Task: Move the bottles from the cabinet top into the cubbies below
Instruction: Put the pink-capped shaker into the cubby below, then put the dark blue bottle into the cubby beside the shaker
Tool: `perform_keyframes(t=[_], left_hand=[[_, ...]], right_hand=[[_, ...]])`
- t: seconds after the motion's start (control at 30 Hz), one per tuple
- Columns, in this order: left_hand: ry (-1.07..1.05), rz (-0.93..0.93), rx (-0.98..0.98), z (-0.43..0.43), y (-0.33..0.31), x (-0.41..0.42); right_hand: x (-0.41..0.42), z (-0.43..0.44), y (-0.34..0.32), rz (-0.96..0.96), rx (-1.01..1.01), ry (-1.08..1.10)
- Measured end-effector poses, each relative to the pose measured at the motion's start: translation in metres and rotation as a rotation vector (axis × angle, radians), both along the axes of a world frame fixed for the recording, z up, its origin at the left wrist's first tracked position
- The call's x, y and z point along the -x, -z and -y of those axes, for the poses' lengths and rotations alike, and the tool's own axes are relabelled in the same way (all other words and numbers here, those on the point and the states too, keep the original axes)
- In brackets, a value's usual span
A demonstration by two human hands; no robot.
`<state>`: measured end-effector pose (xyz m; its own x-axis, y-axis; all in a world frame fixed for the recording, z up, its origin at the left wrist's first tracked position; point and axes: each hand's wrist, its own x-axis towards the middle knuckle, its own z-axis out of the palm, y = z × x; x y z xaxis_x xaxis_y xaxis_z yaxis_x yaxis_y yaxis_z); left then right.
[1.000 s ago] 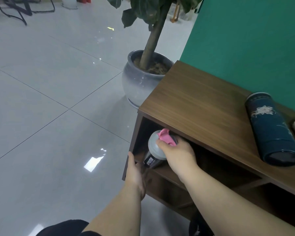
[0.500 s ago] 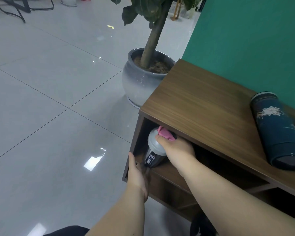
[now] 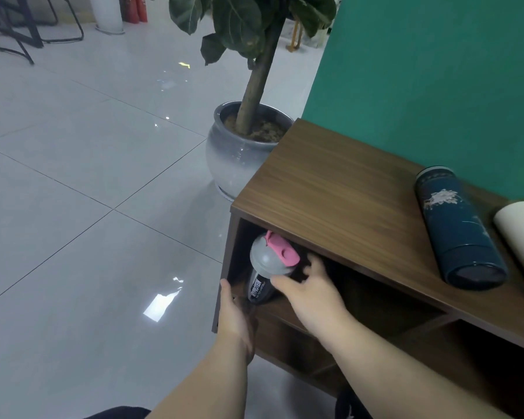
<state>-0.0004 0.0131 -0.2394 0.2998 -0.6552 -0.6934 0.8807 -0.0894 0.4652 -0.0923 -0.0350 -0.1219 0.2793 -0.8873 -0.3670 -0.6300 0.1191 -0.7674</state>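
Note:
A shaker bottle (image 3: pixel 268 263) with a grey lid, pink cap and dark body stands tilted in the top left cubby of the wooden cabinet (image 3: pixel 330 182). My right hand (image 3: pixel 310 290) is just to its right inside the cubby mouth, fingers apart, with the thumb at the lid's lower edge. My left hand (image 3: pixel 235 317) clasps the cabinet's left side panel, thumb on the front edge and fingers hidden inside. A dark blue flowered bottle (image 3: pixel 457 231) lies on the cabinet top. A white bottle (image 3: pixel 522 240) lies beside it, cut off by the right edge of the view.
A grey ceramic pot (image 3: pixel 239 158) with a large-leaved plant stands on the floor against the cabinet's far left end. A green wall (image 3: pixel 436 86) backs the cabinet. Glossy grey floor tiles (image 3: pixel 88 237) spread to the left. More cubbies open below and to the right.
My right hand has come off the shaker's lid and slid to its right, with fingers spread. The pink cap now shows fully. The left hand stays on the side panel.

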Motion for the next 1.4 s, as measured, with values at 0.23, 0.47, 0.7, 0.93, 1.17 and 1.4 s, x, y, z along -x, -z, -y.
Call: perform_keyframes(t=[0.23,0.47,0.7,0.93,1.17,1.4], left_hand=[[0.199,0.15,-0.146,-0.02,-0.036,0.039],[0.442,0.116,-0.031,-0.037,-0.09,0.076],[0.415,0.117,0.006,-0.064,-0.115,0.087],[0.352,0.095,0.009,-0.071,-0.119,0.083],[0.284,0.036,0.039,-0.061,-0.11,0.091],[0.209,-0.014,-0.048,-0.051,-0.078,0.107]], right_hand=[[0.076,-0.049,-0.039,0.047,0.136,-0.085],[0.13,-0.016,-0.13,-0.086,0.809,0.134],[0.143,0.047,-0.128,-0.541,0.549,0.133],[0.152,-0.002,-0.143,-0.283,0.705,0.163],[0.167,-0.095,-0.164,0.173,0.839,0.1],[0.149,-0.081,-0.109,-0.107,0.628,-0.161]])
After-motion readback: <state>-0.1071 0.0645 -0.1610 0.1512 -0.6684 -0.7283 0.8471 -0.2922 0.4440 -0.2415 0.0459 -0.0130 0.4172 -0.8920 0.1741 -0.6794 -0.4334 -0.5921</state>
